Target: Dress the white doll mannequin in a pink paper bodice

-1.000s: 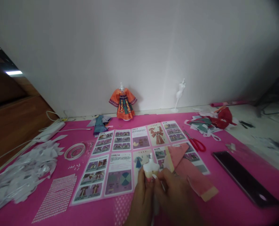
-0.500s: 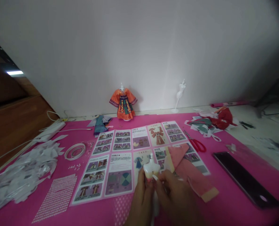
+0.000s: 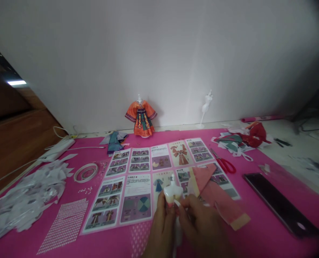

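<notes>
Both my hands meet low in the middle of the view around a small white mannequin torso [image 3: 172,192]. My left hand [image 3: 161,229] wraps its lower part from the left. My right hand [image 3: 202,227] pinches at the torso's waist from the right, fingers closed. A salmon-pink paper garment piece [image 3: 218,200] with a cream edge lies just right of my hands, partly on the instruction sheet [image 3: 138,179]. What my right fingertips pinch is too small to make out.
A dressed orange doll stand [image 3: 141,120] and a bare white stand [image 3: 205,107] are by the wall. Red scissors [image 3: 224,164], a dark phone [image 3: 280,204], a tape roll [image 3: 85,172], a paper-scrap heap [image 3: 22,200] and a fabric pile [image 3: 242,140] lie on the pink mat [image 3: 256,236].
My right hand's fingers have shifted slightly at the torso's waist. Nothing else has moved.
</notes>
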{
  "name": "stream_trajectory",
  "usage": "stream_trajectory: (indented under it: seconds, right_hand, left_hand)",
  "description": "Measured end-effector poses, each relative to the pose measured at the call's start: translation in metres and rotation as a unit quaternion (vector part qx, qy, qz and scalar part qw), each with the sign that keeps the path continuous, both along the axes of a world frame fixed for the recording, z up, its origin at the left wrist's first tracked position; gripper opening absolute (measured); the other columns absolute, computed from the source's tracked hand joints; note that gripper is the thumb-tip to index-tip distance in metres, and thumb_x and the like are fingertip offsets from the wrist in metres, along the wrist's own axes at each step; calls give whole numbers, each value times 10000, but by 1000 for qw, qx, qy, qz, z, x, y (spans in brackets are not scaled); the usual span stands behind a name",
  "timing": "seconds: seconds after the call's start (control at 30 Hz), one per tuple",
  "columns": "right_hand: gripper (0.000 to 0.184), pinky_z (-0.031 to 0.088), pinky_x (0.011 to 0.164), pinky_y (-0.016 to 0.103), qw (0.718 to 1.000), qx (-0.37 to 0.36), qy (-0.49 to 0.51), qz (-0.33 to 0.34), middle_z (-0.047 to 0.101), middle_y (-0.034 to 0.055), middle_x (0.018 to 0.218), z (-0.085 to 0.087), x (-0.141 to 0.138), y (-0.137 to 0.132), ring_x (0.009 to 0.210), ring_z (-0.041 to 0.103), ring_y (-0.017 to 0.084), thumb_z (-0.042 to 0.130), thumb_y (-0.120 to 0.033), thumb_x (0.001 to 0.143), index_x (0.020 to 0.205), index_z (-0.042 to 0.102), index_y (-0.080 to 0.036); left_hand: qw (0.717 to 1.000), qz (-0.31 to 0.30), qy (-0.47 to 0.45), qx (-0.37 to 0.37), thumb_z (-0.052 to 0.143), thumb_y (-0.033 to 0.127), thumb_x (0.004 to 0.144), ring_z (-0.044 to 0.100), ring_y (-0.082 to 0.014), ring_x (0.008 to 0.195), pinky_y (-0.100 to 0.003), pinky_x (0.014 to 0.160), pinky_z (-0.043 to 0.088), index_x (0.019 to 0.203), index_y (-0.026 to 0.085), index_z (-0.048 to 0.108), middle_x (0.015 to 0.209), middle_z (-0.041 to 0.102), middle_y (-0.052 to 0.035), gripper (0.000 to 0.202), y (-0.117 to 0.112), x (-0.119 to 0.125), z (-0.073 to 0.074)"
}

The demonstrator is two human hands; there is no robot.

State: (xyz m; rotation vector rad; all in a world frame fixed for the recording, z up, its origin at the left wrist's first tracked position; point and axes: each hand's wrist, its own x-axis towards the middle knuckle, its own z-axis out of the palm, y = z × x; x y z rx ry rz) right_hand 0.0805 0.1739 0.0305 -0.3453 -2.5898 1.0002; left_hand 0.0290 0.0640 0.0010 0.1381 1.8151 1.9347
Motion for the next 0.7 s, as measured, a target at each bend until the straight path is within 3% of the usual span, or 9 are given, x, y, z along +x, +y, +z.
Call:
stream_trajectory:
  seconds: [0.1, 0.23, 0.43, 0.7]
  right_hand:
    - [190, 314, 447, 236, 1000, 1, -7, -2, 650, -18, 563, -1, -2, -1, 475, 606, 145, 433, -279, 901, 787, 569, -210]
    - [204, 310, 463, 245, 1000, 13, -11, -7, 670, -6, 593, 0, -3, -3, 507, 632, 156, 419, -277, 912, 797, 573, -210]
    - [240, 275, 461, 264, 998, 38, -50, -27, 678, 12, 616, 2, -5, -10, 543, 652, 189, 373, -293, 927, 774, 542, -218]
    - [198, 313, 495, 239, 999, -26, -44, -10, 653, 2, 618, 8, -5, -4, 549, 609, 161, 413, -251, 885, 788, 581, -211]
  left_hand:
    - [1000, -3, -14, 4, 447, 485, 896, 200, -246, 1427, -378, 1158, 199, 1450, 121, 270, 1558, 210, -124, 686, 1, 0, 9]
    - [999, -23, 7, 29, 440, 496, 902, 240, -260, 1414, -376, 1146, 226, 1446, 149, 269, 1540, 279, -128, 668, 3, 1, 16]
    - [997, -32, 37, 61, 446, 474, 912, 322, -260, 1377, -381, 1139, 238, 1438, 181, 272, 1507, 349, -124, 626, 5, 2, 11]
    - [999, -26, 33, 28, 441, 528, 892, 275, -273, 1398, -372, 1130, 247, 1428, 168, 296, 1518, 327, -126, 661, 2, 1, 12]
